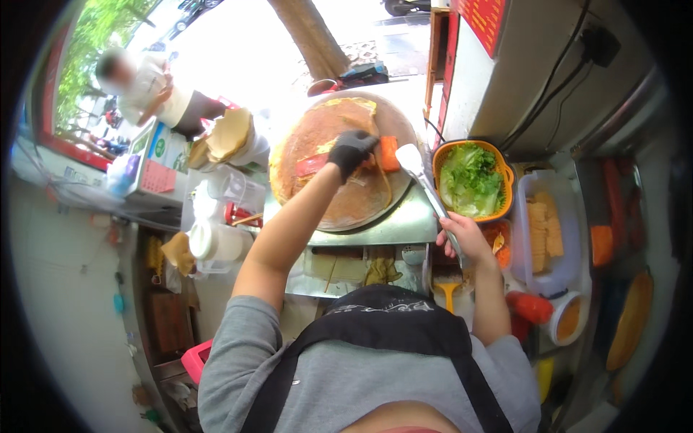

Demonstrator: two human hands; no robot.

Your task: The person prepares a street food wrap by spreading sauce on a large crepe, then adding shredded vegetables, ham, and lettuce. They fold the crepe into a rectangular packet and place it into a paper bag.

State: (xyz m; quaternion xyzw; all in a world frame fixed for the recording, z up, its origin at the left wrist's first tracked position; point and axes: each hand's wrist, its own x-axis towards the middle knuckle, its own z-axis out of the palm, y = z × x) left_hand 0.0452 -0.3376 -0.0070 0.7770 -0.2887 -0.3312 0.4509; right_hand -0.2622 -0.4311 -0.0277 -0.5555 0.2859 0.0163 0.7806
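Note:
A large brown crepe [336,119], yellow along its edges, lies on a round griddle [411,133]. My left hand [353,153], in a black glove, is over the middle of the crepe with its fingers curled down and closed. What they grip is hidden. Red slices of filling [311,166] lie left of the glove, and an orange-red flat piece [390,154] lies just right of it. My bare right hand [464,235] is wrapped round the handle of a spatula [409,159]. Its pale blade points up and left, beside the griddle's right edge.
An orange basket of lettuce [471,179] and a clear tub of yellow-orange slices [543,231] stand on the right. White lidded containers [209,242] and brown paper bags [229,136] crowd the left. Another person [155,90] is outside, beyond the counter at far left.

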